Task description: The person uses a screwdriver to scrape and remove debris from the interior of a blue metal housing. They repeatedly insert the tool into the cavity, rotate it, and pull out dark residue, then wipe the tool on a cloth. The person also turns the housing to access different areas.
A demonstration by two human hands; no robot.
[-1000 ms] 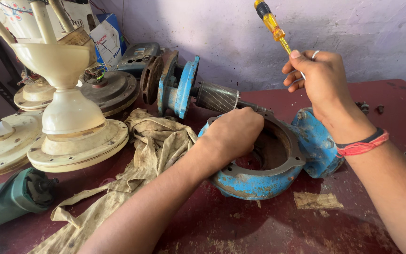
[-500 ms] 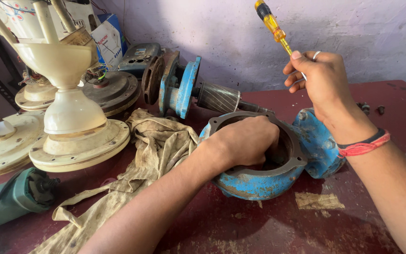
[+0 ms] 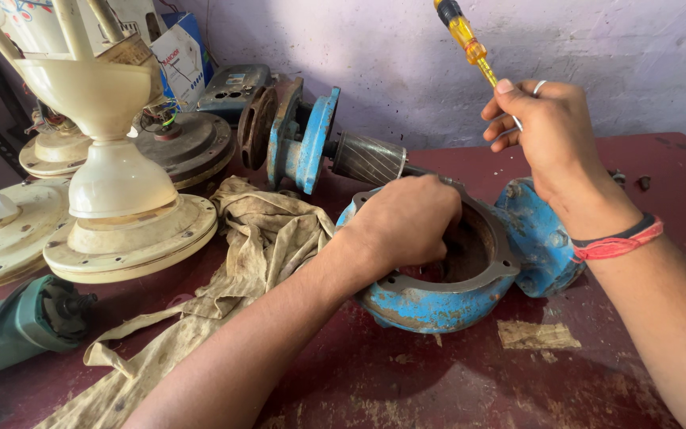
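A blue pump housing (image 3: 446, 298) with a round open cavity lies on the dark red bench. My left hand (image 3: 405, 218) rests on its near rim, fingers curled down into the cavity; what they touch is hidden. My right hand (image 3: 545, 131) is raised above the housing's right side and grips a screwdriver with a yellow and orange handle (image 3: 465, 40), handle pointing up and left. A red and dark band circles my right wrist. Behind the housing lies the rotor shaft with a blue end plate (image 3: 311, 139).
A dirty beige rag (image 3: 240, 254) is spread left of the housing. Cream ceiling fan motors (image 3: 113, 183) stand at the left, more fan parts behind them. A green power tool (image 3: 21, 326) lies at the lower left. The purple wall runs along the back.
My left hand has slid from the housing's left rim toward its middle, fingers dipping into the cavity. My right hand with the screwdriver has stayed raised.
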